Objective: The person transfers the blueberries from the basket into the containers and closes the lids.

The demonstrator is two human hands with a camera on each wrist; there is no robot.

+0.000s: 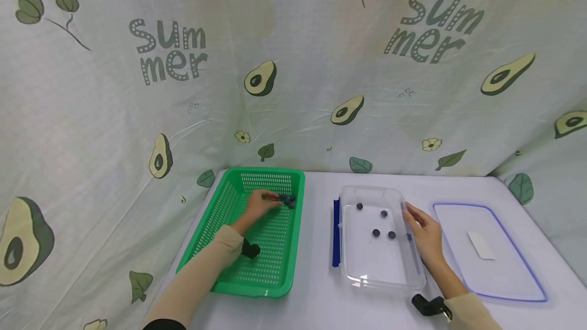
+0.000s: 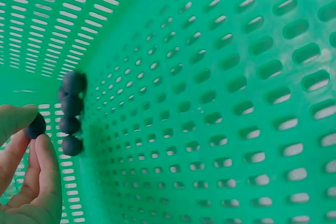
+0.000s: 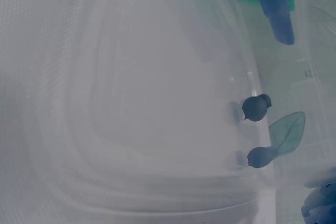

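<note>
My left hand (image 1: 260,205) reaches into the green basket (image 1: 298,248) and pinches a blueberry (image 2: 35,126) between thumb and fingertips. Beside it, several more dark blueberries (image 2: 71,104) lie in a row along the basket wall. With my right hand (image 1: 425,230) I hold the right side wall of a clear plastic container (image 1: 362,271), fingers at its rim. Several blueberries (image 1: 376,232) lie scattered on the container's floor; two blueberries (image 3: 255,108) show near its far wall in the right wrist view.
A blue latch flap (image 1: 337,233) sticks out on the container's left side, facing the basket. To the right lies a clear lid (image 1: 504,269) with a blue rim and a white label (image 1: 480,245). A printed curtain (image 1: 298,131) hangs behind the white table (image 1: 316,218).
</note>
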